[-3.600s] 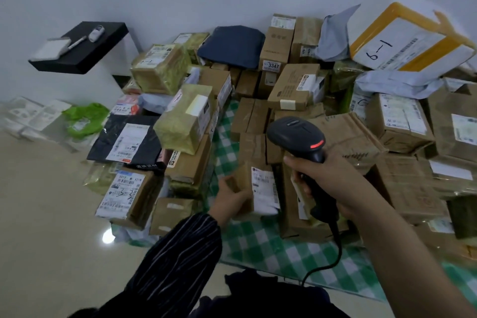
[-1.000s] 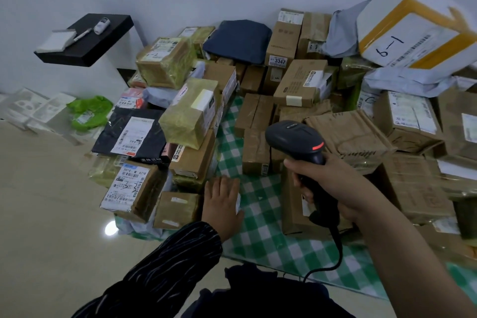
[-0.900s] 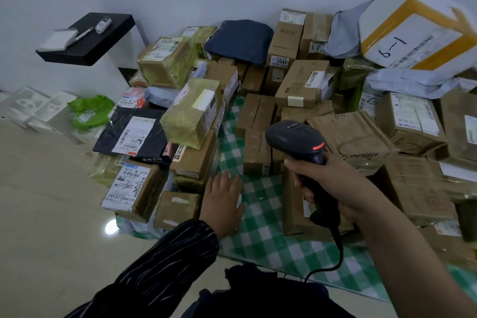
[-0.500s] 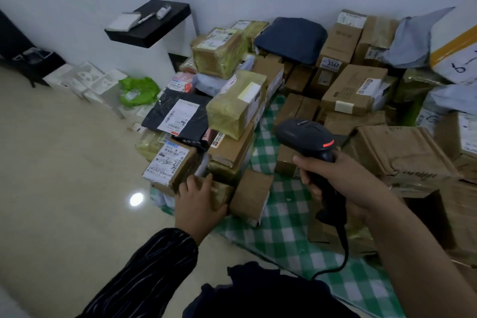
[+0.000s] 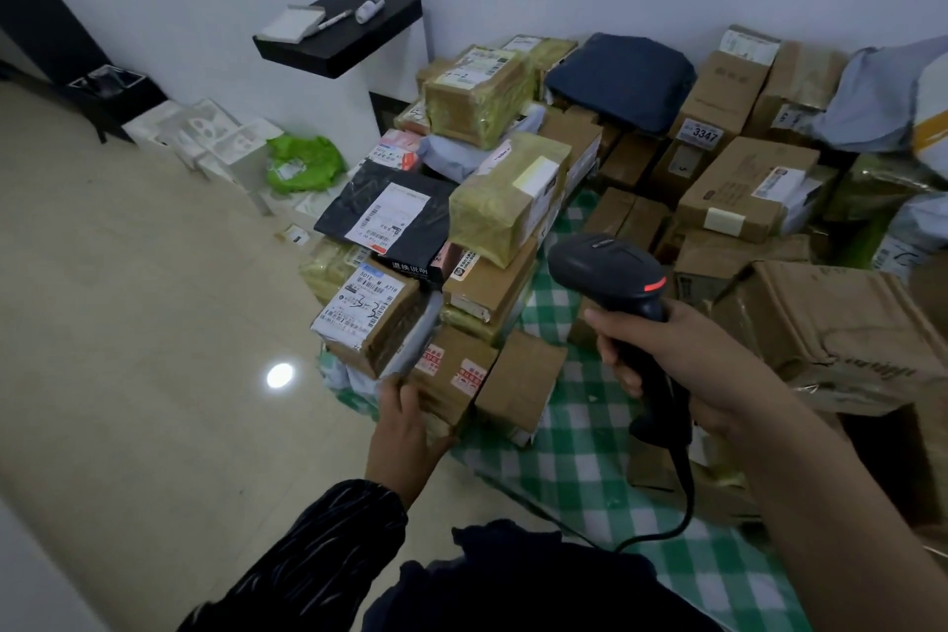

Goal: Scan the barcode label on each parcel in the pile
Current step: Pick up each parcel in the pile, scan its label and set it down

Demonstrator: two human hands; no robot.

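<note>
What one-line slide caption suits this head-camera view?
Right hand holds a barcode scanner while left hand grips a stickered brown parcel.

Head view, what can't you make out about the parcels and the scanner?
All in the head view:
- small box in the left hand: only red stickers show; a barcode label, if any, is out of sight.
- scanner in the right hand: its window faces away from the camera.
- label on the box marked in pen: print too small and blurred.
- orange-banded parcel: cut off by the right edge.
</note>
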